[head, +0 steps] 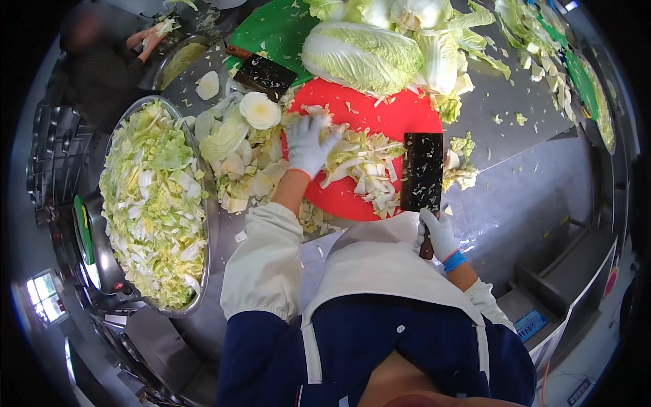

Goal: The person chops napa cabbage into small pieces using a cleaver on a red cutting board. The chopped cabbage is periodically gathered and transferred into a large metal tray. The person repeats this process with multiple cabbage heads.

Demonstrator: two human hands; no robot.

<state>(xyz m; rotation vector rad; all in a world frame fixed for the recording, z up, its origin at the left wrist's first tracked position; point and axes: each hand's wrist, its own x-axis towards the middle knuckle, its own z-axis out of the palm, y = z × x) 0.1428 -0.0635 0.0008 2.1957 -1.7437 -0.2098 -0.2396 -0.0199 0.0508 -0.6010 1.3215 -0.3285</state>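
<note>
My right hand (438, 235), in a white glove, grips the wooden handle of a black cleaver (422, 172) whose broad blade lies over the right edge of a red round cutting board (335, 196). My left hand (309, 145), also gloved, rests with fingers spread at the board's left side, against cut cabbage. Chopped napa cabbage (363, 163) covers the middle of the board between both hands. A whole napa cabbage (363, 58) lies across the board's far edge, with more heads behind it. Trimmed cabbage bases and leaves (239, 152) are heaped left of my left hand.
A large metal bowl (207, 244) heaped with chopped cabbage stands at left. A second cleaver (265, 75) lies partly on a green board (277, 35). At upper left a person (101, 66) handles cabbage beside another bowl. More cabbage and green boards are at the far right.
</note>
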